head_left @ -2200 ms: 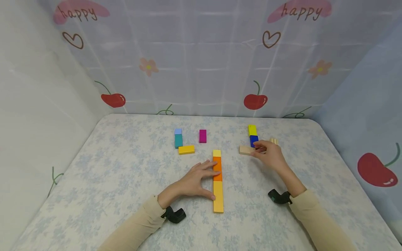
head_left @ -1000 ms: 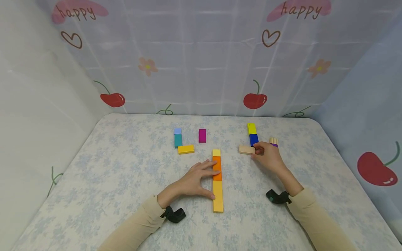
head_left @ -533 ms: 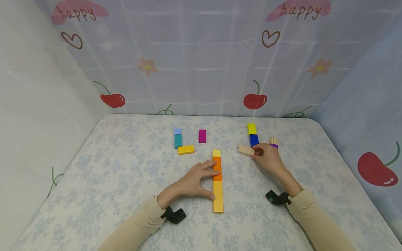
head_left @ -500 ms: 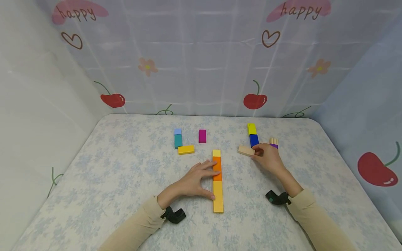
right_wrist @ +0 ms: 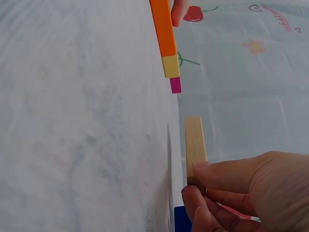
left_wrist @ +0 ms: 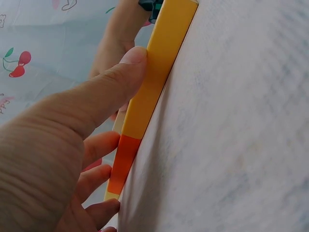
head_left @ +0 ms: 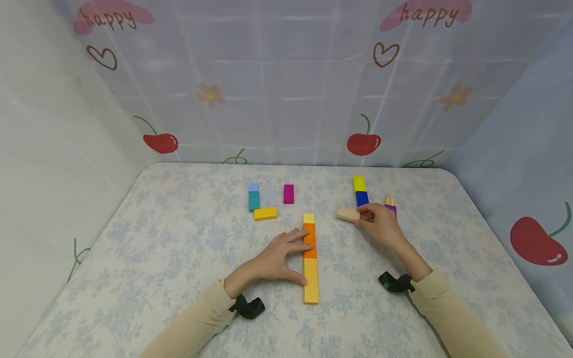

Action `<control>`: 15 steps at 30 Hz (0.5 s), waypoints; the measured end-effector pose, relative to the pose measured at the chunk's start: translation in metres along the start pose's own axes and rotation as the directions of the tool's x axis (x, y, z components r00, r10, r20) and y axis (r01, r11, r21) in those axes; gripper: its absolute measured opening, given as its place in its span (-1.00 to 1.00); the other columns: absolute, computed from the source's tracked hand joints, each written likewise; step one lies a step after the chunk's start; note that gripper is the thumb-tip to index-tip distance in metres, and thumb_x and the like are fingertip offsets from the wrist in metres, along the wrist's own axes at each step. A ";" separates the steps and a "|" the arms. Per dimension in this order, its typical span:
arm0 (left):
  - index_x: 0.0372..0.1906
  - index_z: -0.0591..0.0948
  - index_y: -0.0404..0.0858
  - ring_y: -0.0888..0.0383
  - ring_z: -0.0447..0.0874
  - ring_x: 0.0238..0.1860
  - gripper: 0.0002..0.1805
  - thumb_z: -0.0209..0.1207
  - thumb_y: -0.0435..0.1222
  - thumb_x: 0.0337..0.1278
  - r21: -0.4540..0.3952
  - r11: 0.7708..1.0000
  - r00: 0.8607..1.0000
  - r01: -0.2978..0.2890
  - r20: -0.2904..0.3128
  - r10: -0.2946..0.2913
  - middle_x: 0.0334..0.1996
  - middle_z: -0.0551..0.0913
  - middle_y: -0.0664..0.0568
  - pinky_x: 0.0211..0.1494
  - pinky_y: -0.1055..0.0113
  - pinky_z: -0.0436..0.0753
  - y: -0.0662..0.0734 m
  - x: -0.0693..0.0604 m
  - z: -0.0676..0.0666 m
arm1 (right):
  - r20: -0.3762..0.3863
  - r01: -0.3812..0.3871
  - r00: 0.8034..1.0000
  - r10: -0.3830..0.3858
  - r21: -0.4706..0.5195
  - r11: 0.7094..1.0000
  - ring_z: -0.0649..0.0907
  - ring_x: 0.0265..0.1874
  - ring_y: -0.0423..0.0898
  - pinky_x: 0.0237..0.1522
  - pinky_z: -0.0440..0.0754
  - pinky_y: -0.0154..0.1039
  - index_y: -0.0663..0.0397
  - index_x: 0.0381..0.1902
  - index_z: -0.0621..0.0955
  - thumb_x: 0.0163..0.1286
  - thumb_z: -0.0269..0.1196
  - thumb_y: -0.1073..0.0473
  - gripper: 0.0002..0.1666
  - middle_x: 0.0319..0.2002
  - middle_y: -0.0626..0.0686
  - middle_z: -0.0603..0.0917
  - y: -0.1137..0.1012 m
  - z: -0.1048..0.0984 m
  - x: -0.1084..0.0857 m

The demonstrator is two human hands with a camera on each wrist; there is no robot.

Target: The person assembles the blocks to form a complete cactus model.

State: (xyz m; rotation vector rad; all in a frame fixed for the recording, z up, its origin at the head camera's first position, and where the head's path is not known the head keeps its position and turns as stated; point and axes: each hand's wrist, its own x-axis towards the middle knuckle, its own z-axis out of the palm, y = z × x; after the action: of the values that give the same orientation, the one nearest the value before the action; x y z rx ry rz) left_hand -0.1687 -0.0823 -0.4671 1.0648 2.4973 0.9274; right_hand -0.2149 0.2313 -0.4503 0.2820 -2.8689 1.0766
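My right hand (head_left: 380, 223) pinches one end of a plain wooden block (head_left: 347, 214) between thumb and fingers. In the right wrist view, that wooden block (right_wrist: 195, 142) points away from the fingertips. Just behind it lie a dark blue block (head_left: 362, 199) and a bright yellow block (head_left: 359, 183), end to end. My left hand (head_left: 273, 261) rests with spread fingers against a straight row: a pale yellow block (head_left: 309, 218), an orange part (head_left: 310, 252) and a longer yellow block (head_left: 311, 291). Its thumb touches the longer yellow block, and other fingertips touch the orange part.
Back left lie a light blue block (head_left: 253, 187), a teal block (head_left: 254, 201) and an amber block (head_left: 266, 214). A magenta block (head_left: 288, 194) lies alone. Beside my right hand are pale stick-like pieces (head_left: 390, 201) and a purple piece (head_left: 391, 209), partly covered. A patterned cloth covers the table (head_left: 179, 223).
My right hand has shifted slightly left with the wooden block, which has turned a little and moved away from the blue block's near end. The left hand has stayed in place.
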 end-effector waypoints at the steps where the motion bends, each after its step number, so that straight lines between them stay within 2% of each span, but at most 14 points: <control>1: 0.38 0.45 -0.06 -0.02 -0.13 0.59 -0.09 0.49 0.08 -0.18 0.000 1.000 1.000 -0.001 -0.001 0.001 0.54 0.13 0.06 0.59 -0.07 -0.10 0.000 0.000 0.000 | 0.004 0.009 1.000 -0.009 0.009 1.000 0.69 -0.19 0.16 -0.14 0.70 0.04 0.36 0.00 0.62 0.27 0.34 0.32 -0.65 -0.08 0.32 0.66 -0.001 0.000 0.000; 15: 0.39 0.44 -0.04 0.00 -0.14 0.59 -0.09 0.48 0.09 -0.18 0.005 1.000 1.000 0.013 0.003 -0.013 0.54 0.11 0.09 0.59 -0.05 -0.09 0.000 0.000 0.000 | 0.040 0.127 0.991 -0.130 0.052 0.990 0.70 -0.24 0.06 -0.18 0.72 -0.02 0.32 -0.04 0.65 0.23 0.37 0.35 -0.68 -0.16 0.23 0.68 -0.015 0.015 -0.004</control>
State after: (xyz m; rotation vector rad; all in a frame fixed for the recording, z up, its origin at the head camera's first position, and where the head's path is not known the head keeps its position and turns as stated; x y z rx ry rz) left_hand -0.1684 -0.0821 -0.4668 1.0496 2.5021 0.9158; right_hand -0.2082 0.2113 -0.4522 0.4919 -2.8189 1.1321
